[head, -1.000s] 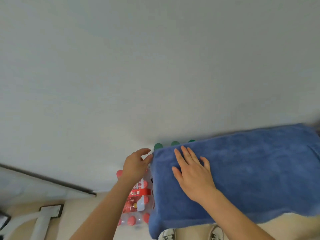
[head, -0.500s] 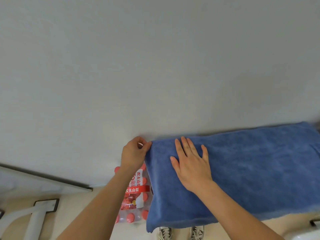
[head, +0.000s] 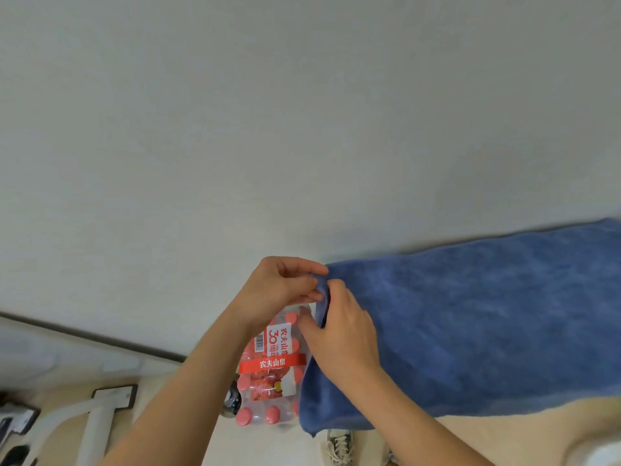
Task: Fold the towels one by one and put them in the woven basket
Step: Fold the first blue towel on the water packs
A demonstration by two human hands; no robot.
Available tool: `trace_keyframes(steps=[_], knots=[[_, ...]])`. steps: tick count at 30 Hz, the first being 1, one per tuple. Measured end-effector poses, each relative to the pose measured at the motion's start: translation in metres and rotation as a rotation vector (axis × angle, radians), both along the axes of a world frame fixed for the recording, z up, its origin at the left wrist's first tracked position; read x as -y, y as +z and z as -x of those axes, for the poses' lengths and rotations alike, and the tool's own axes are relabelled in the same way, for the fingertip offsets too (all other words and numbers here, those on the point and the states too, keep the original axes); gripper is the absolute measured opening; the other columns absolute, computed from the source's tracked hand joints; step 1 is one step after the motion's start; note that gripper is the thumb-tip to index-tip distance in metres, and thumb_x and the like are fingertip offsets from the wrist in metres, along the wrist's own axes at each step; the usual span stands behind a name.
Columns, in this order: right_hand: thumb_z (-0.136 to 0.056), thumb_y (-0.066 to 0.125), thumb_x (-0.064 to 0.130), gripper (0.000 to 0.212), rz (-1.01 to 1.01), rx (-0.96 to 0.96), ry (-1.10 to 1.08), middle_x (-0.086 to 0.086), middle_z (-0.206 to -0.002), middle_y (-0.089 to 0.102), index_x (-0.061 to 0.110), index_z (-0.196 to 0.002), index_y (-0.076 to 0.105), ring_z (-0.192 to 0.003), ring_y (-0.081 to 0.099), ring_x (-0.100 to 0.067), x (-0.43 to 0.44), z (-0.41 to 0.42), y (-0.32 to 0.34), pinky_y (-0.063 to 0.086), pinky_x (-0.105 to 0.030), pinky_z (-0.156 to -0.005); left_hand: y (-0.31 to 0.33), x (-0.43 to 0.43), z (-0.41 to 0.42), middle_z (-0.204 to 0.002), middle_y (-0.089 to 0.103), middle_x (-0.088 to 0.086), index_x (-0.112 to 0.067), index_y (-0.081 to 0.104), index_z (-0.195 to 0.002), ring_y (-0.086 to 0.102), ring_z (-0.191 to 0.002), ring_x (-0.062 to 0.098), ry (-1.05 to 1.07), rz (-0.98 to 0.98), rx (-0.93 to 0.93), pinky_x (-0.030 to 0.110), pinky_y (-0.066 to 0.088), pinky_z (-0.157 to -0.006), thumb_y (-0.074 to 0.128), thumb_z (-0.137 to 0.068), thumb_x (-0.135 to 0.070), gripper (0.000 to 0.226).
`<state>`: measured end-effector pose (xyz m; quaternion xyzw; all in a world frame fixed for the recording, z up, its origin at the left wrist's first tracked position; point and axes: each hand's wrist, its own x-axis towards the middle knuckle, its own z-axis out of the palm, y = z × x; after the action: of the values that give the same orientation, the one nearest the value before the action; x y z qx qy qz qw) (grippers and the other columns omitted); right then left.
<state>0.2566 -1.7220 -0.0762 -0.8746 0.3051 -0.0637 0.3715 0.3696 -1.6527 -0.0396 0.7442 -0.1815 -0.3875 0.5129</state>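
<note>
Left hand (head: 279,290) and right hand (head: 342,334) both pinch the towel's (head: 470,331) left edge; folding looks barely begun, no basket in view.

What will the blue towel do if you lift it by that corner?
Probably flop: the blue towel bunches softly where the left hand and right hand pinch its corner. It looks thick and fuzzy, so likely grippy, not slippery.

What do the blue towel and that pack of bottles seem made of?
The towel looks like soft, matte terry cloth: fuzzy nap, drooping edge. The bottle pack looks like clear, glossy plastic, probably, with pink caps and a red wrap.
</note>
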Motion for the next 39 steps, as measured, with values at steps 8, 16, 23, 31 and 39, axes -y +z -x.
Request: trace_keyframes(steps=[8, 16, 23, 31, 39], knots=[[-0.083, 0.056, 0.020, 0.016, -0.046, -0.087, -0.045, 0.010, -0.071, 0.055, 0.026, -0.078, 0.042, -0.062, 0.049, -0.007, 0.036, 0.033, 0.010, 0.028, -0.017, -0.048, 0.007, 0.016, -0.002, -0.085, 0.076, 0.001, -0.011, 0.074, -0.097, 0.072, -0.084, 0.013, 0.183, 0.071, 0.183, 0.028, 0.056, -0.085, 0.070, -0.078, 0.003, 0.024], [-0.069, 0.052, 0.005, 0.024, -0.219, -0.129, -0.179, 0.007, -0.069, 0.055, 0.027, -0.076, 0.048, -0.060, 0.047, -0.008, 0.076, 0.127, 0.017, 0.043, -0.033, -0.060, -0.001, 0.040, 0.005, -0.082, 0.075, 0.008, -0.010, 0.074, -0.093, 0.072, -0.081, 0.021, 0.357, 0.187, 0.154, 0.035, 0.057, -0.083, 0.065, -0.085, -0.002, 0.014], [-0.086, 0.061, 0.005, 0.022, -0.500, -0.176, -0.029, 0.002, -0.083, 0.074, 0.023, -0.088, 0.074, -0.079, 0.068, -0.013, 0.119, 0.207, 0.029, 0.052, -0.031, -0.078, 0.005, 0.065, 0.027, -0.080, 0.074, 0.008, -0.005, 0.071, -0.099, 0.072, -0.078, 0.021, 0.418, 0.304, 0.073, 0.030, 0.059, -0.077, 0.059, -0.090, -0.004, 0.014], [-0.076, 0.072, 0.037, 0.028, -0.616, 0.052, -0.441, -0.016, -0.093, 0.072, 0.013, -0.091, 0.075, -0.087, 0.066, -0.025, 0.161, 0.291, 0.027, 0.051, -0.040, -0.087, 0.017, 0.142, 0.075, -0.075, 0.072, 0.007, -0.009, 0.072, -0.092, 0.069, -0.067, 0.010, 0.182, 0.337, 0.072, 0.021, 0.058, -0.069, 0.062, -0.089, -0.003, 0.012], [-0.092, 0.057, 0.021, 0.015, 0.129, -0.174, -0.838, -0.003, -0.074, 0.067, 0.021, -0.080, 0.064, -0.069, 0.060, -0.023, 0.226, 0.316, 0.011, 0.047, -0.033, -0.065, 0.023, 0.234, 0.122, -0.078, 0.070, 0.009, -0.009, 0.070, -0.089, 0.066, -0.070, 0.012, 0.024, 0.352, 0.166, 0.016, 0.056, -0.069, 0.062, -0.088, -0.001, 0.012]])
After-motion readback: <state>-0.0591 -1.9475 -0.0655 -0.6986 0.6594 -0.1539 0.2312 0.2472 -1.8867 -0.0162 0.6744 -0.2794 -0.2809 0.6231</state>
